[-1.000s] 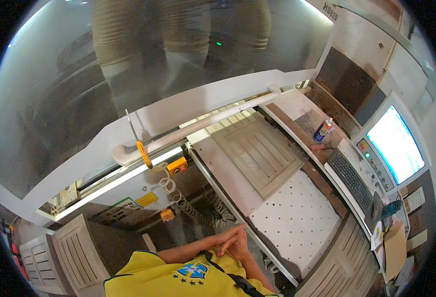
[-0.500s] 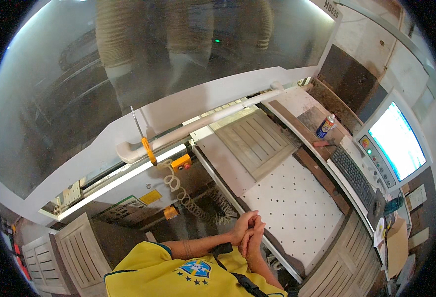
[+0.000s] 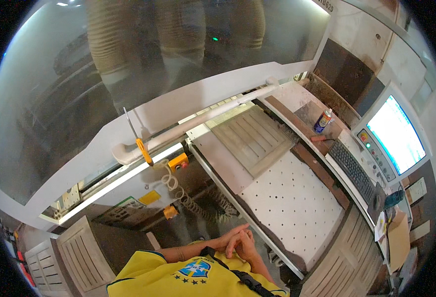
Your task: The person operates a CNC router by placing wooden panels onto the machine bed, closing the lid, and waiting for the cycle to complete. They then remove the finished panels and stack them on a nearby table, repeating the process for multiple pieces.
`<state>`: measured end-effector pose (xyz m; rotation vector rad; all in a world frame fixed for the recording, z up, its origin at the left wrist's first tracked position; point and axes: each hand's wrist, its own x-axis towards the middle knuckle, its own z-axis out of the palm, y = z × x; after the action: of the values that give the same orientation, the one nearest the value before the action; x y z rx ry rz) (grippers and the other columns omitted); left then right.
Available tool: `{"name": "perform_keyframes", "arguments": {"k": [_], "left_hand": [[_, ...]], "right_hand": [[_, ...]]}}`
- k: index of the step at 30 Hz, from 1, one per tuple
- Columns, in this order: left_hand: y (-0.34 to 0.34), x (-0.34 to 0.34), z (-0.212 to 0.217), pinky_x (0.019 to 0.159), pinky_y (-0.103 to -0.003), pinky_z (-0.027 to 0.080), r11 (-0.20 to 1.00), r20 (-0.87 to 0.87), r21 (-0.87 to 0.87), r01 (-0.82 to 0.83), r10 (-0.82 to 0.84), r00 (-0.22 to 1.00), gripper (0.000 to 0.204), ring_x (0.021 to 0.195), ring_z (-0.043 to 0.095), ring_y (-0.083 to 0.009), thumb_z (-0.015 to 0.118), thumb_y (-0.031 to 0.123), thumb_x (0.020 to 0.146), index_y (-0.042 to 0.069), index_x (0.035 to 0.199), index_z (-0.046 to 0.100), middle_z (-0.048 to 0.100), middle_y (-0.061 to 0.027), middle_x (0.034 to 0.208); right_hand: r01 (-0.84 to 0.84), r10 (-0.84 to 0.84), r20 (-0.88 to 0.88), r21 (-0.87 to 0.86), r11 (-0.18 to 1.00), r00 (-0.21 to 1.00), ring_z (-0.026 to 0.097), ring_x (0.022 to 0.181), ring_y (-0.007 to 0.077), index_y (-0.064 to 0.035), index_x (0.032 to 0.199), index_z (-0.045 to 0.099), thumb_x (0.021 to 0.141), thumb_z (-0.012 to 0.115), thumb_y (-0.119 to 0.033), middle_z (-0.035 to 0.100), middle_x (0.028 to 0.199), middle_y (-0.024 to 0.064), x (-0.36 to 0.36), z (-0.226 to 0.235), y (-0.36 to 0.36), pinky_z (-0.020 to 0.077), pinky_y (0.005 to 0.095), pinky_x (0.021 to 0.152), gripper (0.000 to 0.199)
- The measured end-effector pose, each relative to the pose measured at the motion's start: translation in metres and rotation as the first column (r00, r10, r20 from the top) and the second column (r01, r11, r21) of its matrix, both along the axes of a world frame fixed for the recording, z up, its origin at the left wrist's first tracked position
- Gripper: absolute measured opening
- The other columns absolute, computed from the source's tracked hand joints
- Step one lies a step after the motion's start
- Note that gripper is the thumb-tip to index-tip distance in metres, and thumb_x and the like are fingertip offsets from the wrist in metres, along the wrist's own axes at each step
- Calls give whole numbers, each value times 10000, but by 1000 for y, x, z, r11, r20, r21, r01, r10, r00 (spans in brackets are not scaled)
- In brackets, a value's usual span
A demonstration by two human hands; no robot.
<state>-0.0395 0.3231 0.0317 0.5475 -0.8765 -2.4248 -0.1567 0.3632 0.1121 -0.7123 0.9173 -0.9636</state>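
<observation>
My left hand [image 3: 226,241] and my right hand [image 3: 248,246] are clasped together in front of my yellow shirt, fingers laced, holding nothing. They hover at the near edge of a white perforated machine bed [image 3: 297,208]. Farther back on that bed lies a grey-brown wooden panel with grooved slats [image 3: 252,138]. My left forearm comes in from the lower left.
A long white rail [image 3: 193,126] runs across the machine's hood, with an orange-handled screwdriver [image 3: 141,143] leaning on it. A yellow button box [image 3: 178,161] with a coiled cable [image 3: 180,193] hangs below. A spray can [image 3: 322,121], keyboard [image 3: 351,171] and lit monitor [image 3: 396,133] stand at right. Slatted panels [image 3: 79,252] are stacked at lower left.
My hands stay clasped and shift only slightly in front of my chest. The view tilts a little; the panel on the bed does not move.
</observation>
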Motion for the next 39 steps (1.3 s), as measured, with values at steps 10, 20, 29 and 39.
{"name": "perform_keyframes", "arguments": {"k": [10, 20, 29, 39], "left_hand": [[6, -9, 1, 793, -291, 488, 907, -15, 22, -421, 421, 907, 407, 772, 543, -117, 428, 384, 1185, 106, 930, 579, 597, -2, 839], [13, -15, -7, 792, -336, 477, 837, 266, 257, -483, 419, 868, 463, 758, 522, -139, 444, 472, 1153, 126, 860, 538, 577, 3, 807], [14, -15, -105, 876, -409, 533, 902, -347, 408, -140, 295, 890, 442, 875, 620, -222, 400, 456, 1163, 100, 986, 592, 647, -58, 942], [12, 0, 63, 715, -375, 472, 760, 457, -518, -392, 633, 624, 489, 746, 534, -160, 435, 407, 1160, 78, 818, 555, 547, -15, 769]], "right_hand": [[57, -62, -95, -52, 997, 994, 482, 282, 245, 2, 1103, 551, 1158, 314, -589, 689, 634, 154, 9, 21, 4, 384, 344, 289, 639], [84, -81, -94, 27, 996, 992, 475, 279, 241, -9, 733, 609, 1107, 387, -683, 612, 529, 139, 13, 12, 8, 385, 336, 291, 803], [160, -156, -184, 7, 987, 970, 450, 267, 234, 2, 601, 624, 1105, 379, -695, 590, 487, 150, 26, 35, 19, 366, 319, 294, 894], [274, -307, -291, -149, 950, 906, 518, 387, 177, 17, 938, 676, 1142, 526, -418, 680, 640, 107, 13, -25, 3, 419, 303, 406, 504]]}}
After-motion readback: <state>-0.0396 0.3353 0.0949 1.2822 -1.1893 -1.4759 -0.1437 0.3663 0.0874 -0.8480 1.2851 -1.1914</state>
